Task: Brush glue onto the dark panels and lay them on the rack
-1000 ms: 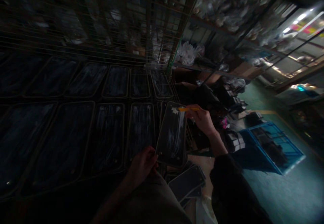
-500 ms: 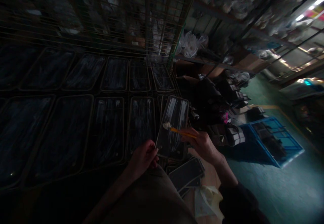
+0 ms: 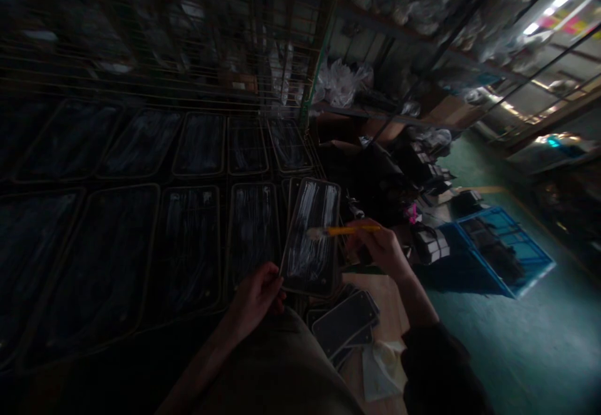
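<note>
My left hand pinches the lower left corner of a dark rectangular panel with rounded corners and a pale edge line. White streaks run lengthwise over the panel. In my right hand is a brush with a yellow handle; its pale bristles lie over the middle of the panel, and whether they touch it I cannot tell. To the left lie two rows of similar streaked panels. Below the held panel is a small pile of dark panels without visible streaks.
Wire mesh rises behind the rows. At the right, a blue crate with dark items stands on the green floor. Bundled dark goods sit beside it. A pale crumpled sheet lies near my right sleeve. Shelves hold plastic bags.
White streaks now cover more of the panel's lower part. The brush has swung to lie more level in my right hand. My left hand still grips the corner; the whole view has shifted slightly.
</note>
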`<state>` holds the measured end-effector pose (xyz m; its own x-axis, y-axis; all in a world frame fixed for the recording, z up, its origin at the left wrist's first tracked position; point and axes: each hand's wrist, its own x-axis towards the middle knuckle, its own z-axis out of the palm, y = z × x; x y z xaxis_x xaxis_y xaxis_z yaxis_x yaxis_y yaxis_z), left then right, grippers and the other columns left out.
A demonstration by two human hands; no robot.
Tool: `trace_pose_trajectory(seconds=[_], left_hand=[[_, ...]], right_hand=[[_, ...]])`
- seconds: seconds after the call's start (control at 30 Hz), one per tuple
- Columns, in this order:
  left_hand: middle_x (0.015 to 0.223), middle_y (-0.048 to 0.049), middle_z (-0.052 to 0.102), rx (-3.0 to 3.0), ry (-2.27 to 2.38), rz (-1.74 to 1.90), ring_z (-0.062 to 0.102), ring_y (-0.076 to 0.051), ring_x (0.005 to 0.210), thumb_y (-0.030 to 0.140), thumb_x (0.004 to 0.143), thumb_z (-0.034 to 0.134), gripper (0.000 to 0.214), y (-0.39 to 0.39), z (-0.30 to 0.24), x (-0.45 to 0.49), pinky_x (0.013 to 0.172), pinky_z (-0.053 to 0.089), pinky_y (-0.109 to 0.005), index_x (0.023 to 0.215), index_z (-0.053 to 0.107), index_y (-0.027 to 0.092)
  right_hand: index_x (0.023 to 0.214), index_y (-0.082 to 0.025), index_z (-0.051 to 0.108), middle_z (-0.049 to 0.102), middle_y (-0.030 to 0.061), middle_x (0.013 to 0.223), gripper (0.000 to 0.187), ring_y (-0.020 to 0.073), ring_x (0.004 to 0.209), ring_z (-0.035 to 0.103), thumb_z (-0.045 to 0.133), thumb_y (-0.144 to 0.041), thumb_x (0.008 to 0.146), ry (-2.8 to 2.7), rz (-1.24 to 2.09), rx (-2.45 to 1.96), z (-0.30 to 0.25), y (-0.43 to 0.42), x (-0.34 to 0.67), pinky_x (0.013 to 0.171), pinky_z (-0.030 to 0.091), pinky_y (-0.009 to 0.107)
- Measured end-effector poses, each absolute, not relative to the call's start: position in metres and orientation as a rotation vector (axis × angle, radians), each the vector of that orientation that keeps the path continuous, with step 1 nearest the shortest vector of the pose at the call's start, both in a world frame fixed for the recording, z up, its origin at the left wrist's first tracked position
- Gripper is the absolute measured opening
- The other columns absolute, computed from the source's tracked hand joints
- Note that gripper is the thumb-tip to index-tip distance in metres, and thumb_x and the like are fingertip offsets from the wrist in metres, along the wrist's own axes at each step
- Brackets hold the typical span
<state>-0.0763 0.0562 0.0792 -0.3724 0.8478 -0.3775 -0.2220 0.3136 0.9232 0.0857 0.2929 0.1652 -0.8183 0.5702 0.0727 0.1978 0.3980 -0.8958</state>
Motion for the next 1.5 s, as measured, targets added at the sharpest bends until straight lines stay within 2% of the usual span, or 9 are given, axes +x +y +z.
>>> trace_pose_trajectory(seconds=[0.17,0.3,0.53,0.83,1.1,1.2,1.37,1.5], left_hand=[[0.067,0.0016,0.064,0.555,1.543,1.298,0.064,-0.015,0.048,0.050,0.084,0.056,0.033,0.056,0.079,-0.075,0.043,0.048,-0.022,0.093,0.048,0.020],[0.067,0.0010,0.065,0.571,1.554,1.300,0.064,-0.015,0.050,0.049,0.084,0.055,0.031,0.057,0.083,-0.075,0.045,0.048,-0.023,0.092,0.049,0.020],[0.065,0.0006,0.065,0.556,1.570,1.257,0.065,-0.016,0.050,0.051,0.083,0.055,0.031,0.058,0.087,-0.076,0.044,0.048,-0.023,0.087,0.049,0.020],[0.070,-0.0011,0.066,0.599,1.619,1.276,0.065,-0.016,0.053,0.044,0.084,0.055,0.027,0.056,0.085,-0.075,0.047,0.051,-0.025,0.092,0.051,0.019],[0.068,0.0006,0.066,0.573,1.589,1.230,0.065,-0.014,0.050,0.045,0.086,0.053,0.027,0.057,0.085,-0.075,0.045,0.050,-0.023,0.091,0.048,0.019],[0.066,0.0004,0.066,0.550,1.612,1.205,0.064,-0.014,0.048,0.042,0.085,0.053,0.025,0.058,0.088,-0.075,0.044,0.049,-0.023,0.091,0.047,0.019],[0.064,0.0005,0.065,0.531,1.598,1.217,0.064,-0.015,0.048,0.042,0.083,0.055,0.025,0.060,0.095,-0.074,0.043,0.049,-0.022,0.088,0.048,0.018],[0.066,0.0005,0.065,0.554,1.601,1.221,0.065,-0.015,0.050,0.042,0.083,0.056,0.026,0.060,0.095,-0.074,0.045,0.049,-0.022,0.089,0.048,0.018]], right_hand=[[0.115,-0.019,0.058,0.067,0.0033,0.082,0.030,0.0173,0.076,0.069,0.044,-0.039,0.100,-2.297,0.929,-0.676,0.163,0.327,0.058,0.071,0.057,0.028],[0.118,-0.019,0.057,0.069,0.0049,0.085,0.029,0.0203,0.082,0.070,0.042,-0.037,0.101,-2.391,0.758,-0.691,0.152,0.332,0.050,0.074,0.056,0.029],[0.117,-0.020,0.057,0.067,0.0048,0.083,0.030,0.0190,0.076,0.069,0.040,-0.039,0.102,-2.467,1.017,-0.604,0.171,0.310,0.058,0.070,0.056,0.027],[0.120,-0.021,0.060,0.070,0.0056,0.097,0.026,0.0212,0.087,0.069,0.045,-0.028,0.099,-2.556,0.749,-0.536,0.146,0.343,0.034,0.077,0.054,0.030],[0.123,-0.020,0.057,0.068,0.0042,0.097,0.027,0.0155,0.082,0.068,0.041,-0.025,0.101,-2.722,0.935,-0.494,0.166,0.266,0.118,0.071,0.054,0.024],[0.124,-0.022,0.056,0.068,0.0050,0.099,0.026,0.0161,0.080,0.068,0.043,-0.025,0.102,-2.731,1.005,-0.516,0.171,0.239,0.144,0.068,0.054,0.025],[0.129,-0.027,0.053,0.066,0.0070,0.113,0.030,0.0189,0.092,0.067,0.046,-0.022,0.100,-2.715,1.087,-0.475,0.172,0.210,0.168,0.076,0.055,0.029],[0.129,-0.028,0.053,0.067,0.0071,0.111,0.031,0.0207,0.094,0.066,0.046,-0.021,0.100,-2.695,1.185,-0.470,0.169,0.199,0.170,0.076,0.055,0.030]])
